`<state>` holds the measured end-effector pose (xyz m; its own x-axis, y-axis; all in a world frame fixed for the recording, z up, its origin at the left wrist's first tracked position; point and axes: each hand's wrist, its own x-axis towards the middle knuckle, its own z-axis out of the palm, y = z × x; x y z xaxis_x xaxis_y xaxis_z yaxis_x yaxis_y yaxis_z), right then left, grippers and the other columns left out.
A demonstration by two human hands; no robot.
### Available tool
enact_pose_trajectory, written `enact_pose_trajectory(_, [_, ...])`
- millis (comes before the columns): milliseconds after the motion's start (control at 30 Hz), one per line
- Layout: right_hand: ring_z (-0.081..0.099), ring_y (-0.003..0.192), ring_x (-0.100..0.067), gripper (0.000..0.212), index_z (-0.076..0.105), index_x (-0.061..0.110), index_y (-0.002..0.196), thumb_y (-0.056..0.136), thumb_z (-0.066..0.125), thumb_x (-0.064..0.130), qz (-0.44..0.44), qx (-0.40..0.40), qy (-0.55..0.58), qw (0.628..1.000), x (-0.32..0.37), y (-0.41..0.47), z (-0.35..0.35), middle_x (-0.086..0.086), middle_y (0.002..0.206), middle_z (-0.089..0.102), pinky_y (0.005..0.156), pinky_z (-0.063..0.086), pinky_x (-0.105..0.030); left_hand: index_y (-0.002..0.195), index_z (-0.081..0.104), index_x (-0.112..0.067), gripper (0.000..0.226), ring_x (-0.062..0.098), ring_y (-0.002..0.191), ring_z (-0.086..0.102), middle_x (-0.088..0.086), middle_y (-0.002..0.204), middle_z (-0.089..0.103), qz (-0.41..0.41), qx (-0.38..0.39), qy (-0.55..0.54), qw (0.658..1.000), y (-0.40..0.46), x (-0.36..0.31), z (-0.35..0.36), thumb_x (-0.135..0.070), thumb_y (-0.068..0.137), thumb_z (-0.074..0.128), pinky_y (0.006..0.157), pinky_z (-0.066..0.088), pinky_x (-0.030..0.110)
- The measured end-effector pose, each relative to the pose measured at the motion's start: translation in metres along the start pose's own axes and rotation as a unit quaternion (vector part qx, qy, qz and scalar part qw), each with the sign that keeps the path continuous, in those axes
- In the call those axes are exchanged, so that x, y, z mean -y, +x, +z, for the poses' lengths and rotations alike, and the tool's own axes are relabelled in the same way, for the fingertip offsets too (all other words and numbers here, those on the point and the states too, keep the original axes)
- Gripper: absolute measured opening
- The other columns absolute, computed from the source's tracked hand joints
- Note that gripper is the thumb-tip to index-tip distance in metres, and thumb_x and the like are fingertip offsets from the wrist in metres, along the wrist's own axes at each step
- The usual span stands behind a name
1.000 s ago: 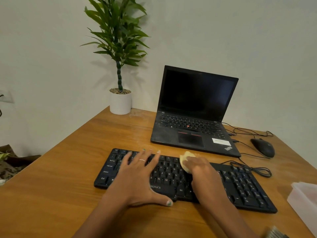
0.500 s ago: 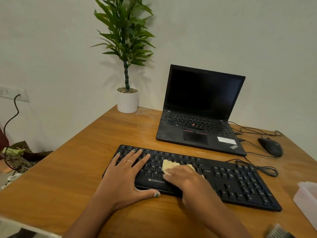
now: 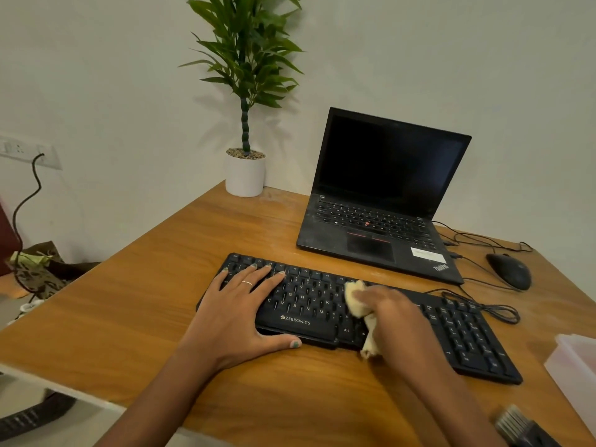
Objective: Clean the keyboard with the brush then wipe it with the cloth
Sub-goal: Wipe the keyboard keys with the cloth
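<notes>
Centrally, a black keyboard lies slantwise on the wooden tabletop, its left end nearer the wall than its right, with white "ZEBRONICS" lettering on its front edge. The right hand grips a crumpled pale yellow cloth, fingers curled round it, and presses it onto the keys near the middle of the board; a tail of the cloth hangs down past the front edge onto the wood. The left hand lies flat and spread over the keyboard's left part, fingers straight on the keys, a thin ring on one of them, and the thumb resting on the wood just before the front edge. From the keyboard's far right side a black cable runs out and loops on the tabletop. At the lower right corner the bristles of a brush poke into view, well apart from both hands, and just beyond it stands a translucent plastic box, cut off by the frame. Behind the keyboard sits an open black laptop with a dark screen, and to its right a black mouse with its wires. A green plant in a white pot stands at the far corner against the pale wall.
</notes>
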<state>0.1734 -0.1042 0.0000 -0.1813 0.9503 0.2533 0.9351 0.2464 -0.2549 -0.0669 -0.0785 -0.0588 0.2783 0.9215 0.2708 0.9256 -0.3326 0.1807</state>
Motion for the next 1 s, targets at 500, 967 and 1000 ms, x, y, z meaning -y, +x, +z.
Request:
enact_pose_trajectory(500, [0.021, 0.136, -0.018, 0.047, 0.038, 0.021, 0.138, 0.093, 0.044, 0.009, -0.05, 0.068, -0.038, 0.996, 0.042, -0.014, 0.013, 0.003, 0.144, 0.033, 0.112, 0.015, -0.028, 0.152, 0.012, -0.04, 0.108, 0.01, 0.139, 0.03, -0.013, 0.152, 0.034, 0.018, -0.041, -0.012, 0.999, -0.001, 0.001, -0.002, -0.1, 0.063, 0.019, 0.117, 0.019, 0.042])
enact_pose_trajectory(967, [0.022, 0.137, -0.014, 0.053, 0.037, 0.026, 0.139, 0.091, 0.044, 0.004, -0.102, 0.068, 0.0, 0.992, 0.04, -0.012, 0.015, 0.01, 0.145, 0.033, 0.113, 0.012, -0.029, 0.146, -0.007, -0.053, 0.127, 0.02, 0.144, 0.02, -0.007, 0.162, 0.001, -0.098, 0.002, -0.09, 0.991, -0.001, 0.014, -0.01, -0.105, 0.038, 0.035, 0.109, 0.034, 0.043])
enact_pose_trajectory(1000, [0.03, 0.133, -0.013, 0.05, 0.041, 0.024, 0.136, 0.09, 0.049, 0.006, -0.079, 0.046, -0.001, 0.996, 0.033, -0.005, 0.012, 0.009, 0.141, 0.039, 0.111, 0.021, -0.028, 0.146, -0.006, -0.053, 0.128, 0.02, 0.145, 0.02, -0.007, 0.162, 0.0, -0.1, 0.001, -0.096, 0.99, -0.002, 0.014, -0.011, -0.105, 0.037, 0.036, 0.108, 0.036, 0.043])
